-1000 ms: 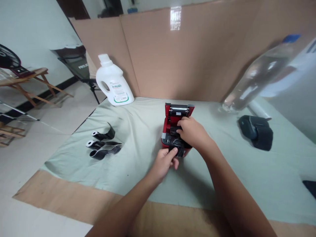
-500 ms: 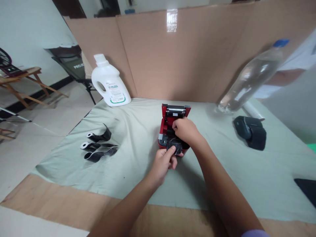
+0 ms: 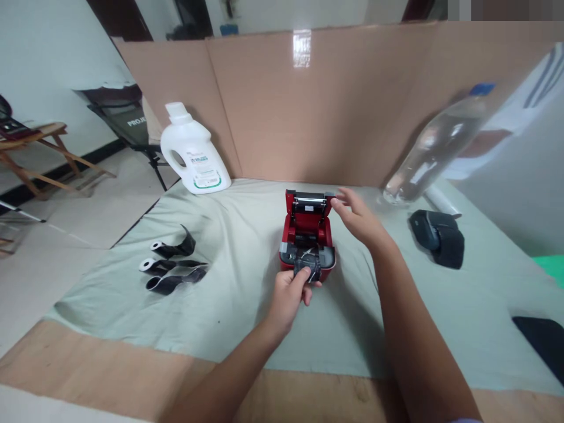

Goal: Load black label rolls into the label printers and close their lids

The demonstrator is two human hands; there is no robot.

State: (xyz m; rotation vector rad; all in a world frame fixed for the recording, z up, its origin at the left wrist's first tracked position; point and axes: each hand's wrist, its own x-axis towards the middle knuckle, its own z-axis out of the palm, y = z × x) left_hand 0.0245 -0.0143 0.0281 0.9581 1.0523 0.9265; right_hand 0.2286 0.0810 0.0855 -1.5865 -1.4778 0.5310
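Note:
A small red-and-black label printer [image 3: 330,264] stands on the cloth with its lid [image 3: 308,202] raised. A black strip [image 3: 307,258] with pale marks comes out over its front edge. My left hand [image 3: 287,294] pinches that strip between thumb and fingers at the printer's front. At the lid's upper right corner is my right hand [image 3: 359,218], its fingers stretched out and apart, the tips at the lid's edge. Inside the red bay lies a dark roll [image 3: 306,239], partly hidden in shadow.
Several small black rolls [image 3: 163,285] with loose tails lie at the left. A white jug [image 3: 194,153] and a clear bottle [image 3: 434,147] lean on the cardboard [image 3: 264,106]. At the right sit a black device [image 3: 438,235] and a dark flat object [image 3: 540,341]. Someone's arm shows behind the bottle.
My right hand has come out of the printer's bay and moved up and right to the lid's corner. My left hand still pinches the black strip. The view has shifted slightly.

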